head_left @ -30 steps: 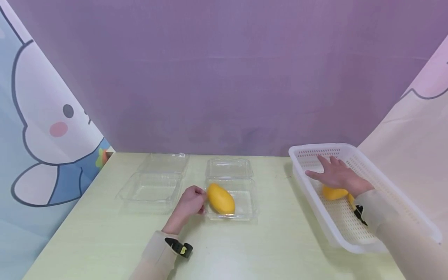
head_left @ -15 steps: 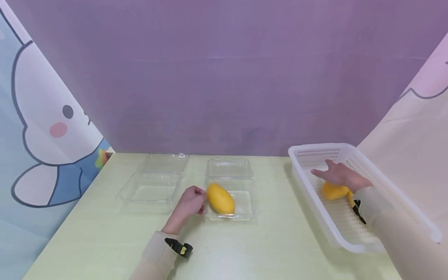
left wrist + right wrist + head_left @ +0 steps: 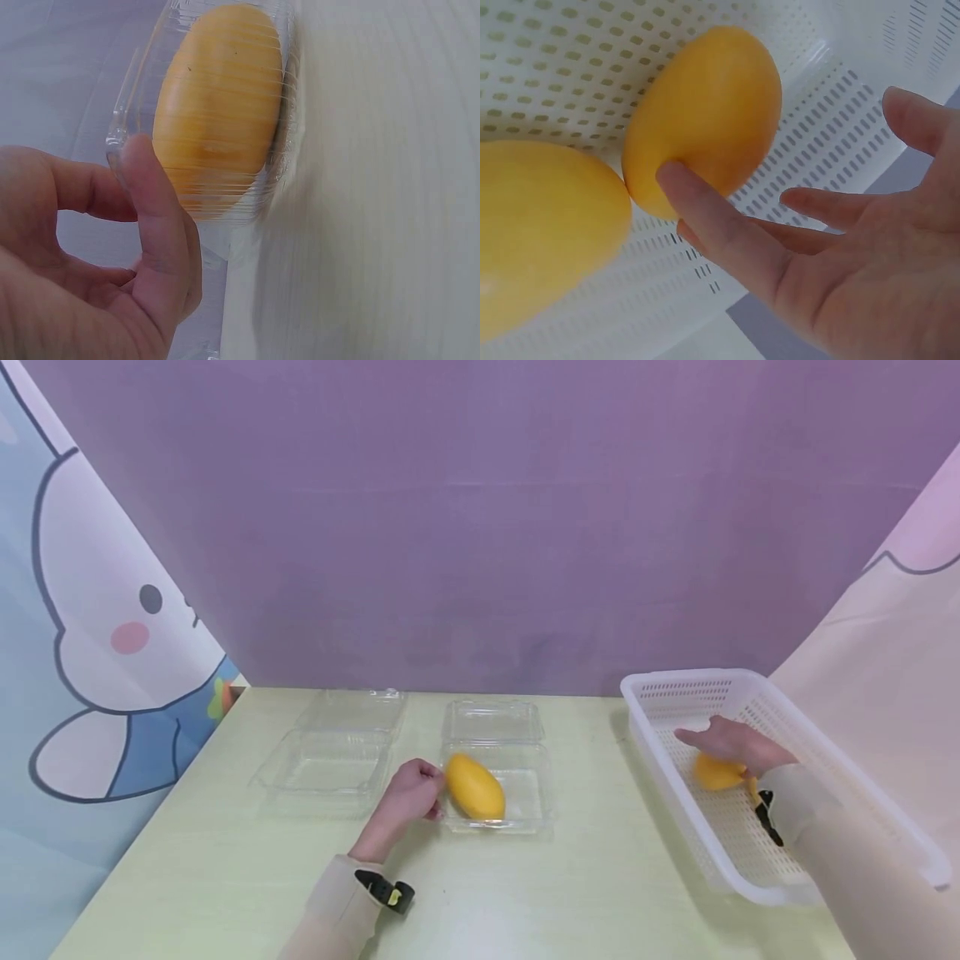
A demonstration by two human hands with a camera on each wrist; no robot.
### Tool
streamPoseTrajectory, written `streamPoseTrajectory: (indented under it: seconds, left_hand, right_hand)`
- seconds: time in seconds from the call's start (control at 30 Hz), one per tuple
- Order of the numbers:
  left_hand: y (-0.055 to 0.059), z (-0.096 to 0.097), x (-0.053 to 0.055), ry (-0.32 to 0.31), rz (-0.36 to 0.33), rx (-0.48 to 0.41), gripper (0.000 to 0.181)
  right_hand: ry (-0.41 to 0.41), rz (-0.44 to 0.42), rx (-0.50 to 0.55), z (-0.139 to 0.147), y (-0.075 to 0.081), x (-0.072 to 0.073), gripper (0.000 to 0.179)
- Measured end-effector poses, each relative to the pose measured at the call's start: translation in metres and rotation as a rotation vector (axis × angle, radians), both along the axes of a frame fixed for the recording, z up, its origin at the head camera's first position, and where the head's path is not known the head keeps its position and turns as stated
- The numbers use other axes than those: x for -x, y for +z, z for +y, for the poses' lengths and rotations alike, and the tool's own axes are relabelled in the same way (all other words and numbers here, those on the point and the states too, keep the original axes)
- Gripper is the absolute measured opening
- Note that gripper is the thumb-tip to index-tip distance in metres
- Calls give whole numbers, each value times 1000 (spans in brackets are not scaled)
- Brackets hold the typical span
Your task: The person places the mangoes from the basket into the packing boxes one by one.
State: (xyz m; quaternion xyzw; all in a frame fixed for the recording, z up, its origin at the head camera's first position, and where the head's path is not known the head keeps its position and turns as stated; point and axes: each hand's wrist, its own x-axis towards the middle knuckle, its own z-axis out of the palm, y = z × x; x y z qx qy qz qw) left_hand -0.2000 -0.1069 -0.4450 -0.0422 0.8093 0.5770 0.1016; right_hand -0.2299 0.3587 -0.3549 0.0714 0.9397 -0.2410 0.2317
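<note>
My left hand pinches the left rim of a clear plastic clamshell box between thumb and fingers. Inside that box lies a yellow mango, slanted toward its left side. Far to the right, my right hand reaches down into a white perforated basket. In the right wrist view its fingers are spread, one fingertip against a mango and the thumb well away from it. A second mango lies against the first; in the head view the sleeve mostly hides it.
Another clear clamshell box stands lid up to the left of the left hand. Both boxes have their lids folded back toward the purple backdrop. All of it rests on a pale wooden table.
My right hand has drawn back slightly and lowered toward the mango in the basket, its fingers dropping down behind it. The left hand keeps its grip on the box rim.
</note>
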Motion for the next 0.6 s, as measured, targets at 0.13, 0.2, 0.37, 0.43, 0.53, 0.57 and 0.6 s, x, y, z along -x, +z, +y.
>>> streamPoseTrajectory:
  seconds: [0.13, 0.2, 0.37, 0.43, 0.53, 0.57, 0.6]
  left_hand:
    - [-2, 0, 1, 1, -8, -3, 17]
    - [-3, 0, 2, 2, -12, -5, 17]
    - [-4, -1, 3, 8, -22, -6, 16]
    - [-4, -1, 3, 7, -19, -2, 17]
    - [-5, 0, 3, 8, -21, 1, 17]
    - [-5, 0, 3, 8, -20, 3, 17]
    - [-5, 0, 3, 6, -21, 4, 17]
  right_hand:
    - [-37, -39, 42, 2, -3, 1, 105]
    - [-46, -46, 54, 4, -5, 1, 106]
    - [-77, -24, 69, 10, -10, 2, 102]
    - [-82, -11, 74, 12, -13, 3, 101]
    - [-73, 10, 77, 16, -17, 4, 103]
    - [-64, 17, 73, 17, -19, 4, 104]
    - [-54, 28, 60, 18, -20, 5, 104]
